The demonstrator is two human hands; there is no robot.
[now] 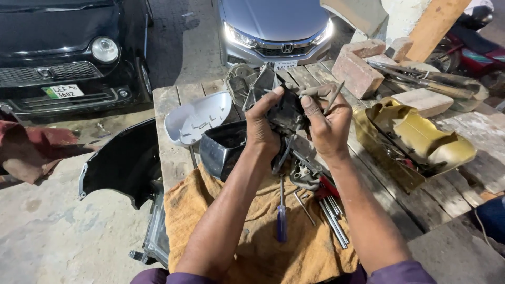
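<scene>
Orange cloth (263, 231) overhangs bench edge (168, 158) below both hands.

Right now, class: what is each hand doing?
Left hand: closed on the dark mirror mechanism.
Right hand: gripping the same mechanism, a thin tool between its fingers.

Both hands, left (261, 129) and right (327, 123), grip black mirror mechanism (286, 111) above orange cloth (273, 231); blue screwdriver (282, 218) lies on cloth.

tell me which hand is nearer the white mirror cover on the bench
Left. The left hand is just right of the white mirror cover, gripping the dark mirror part. The right hand grips the same part from its far side, farther from the cover.
</scene>
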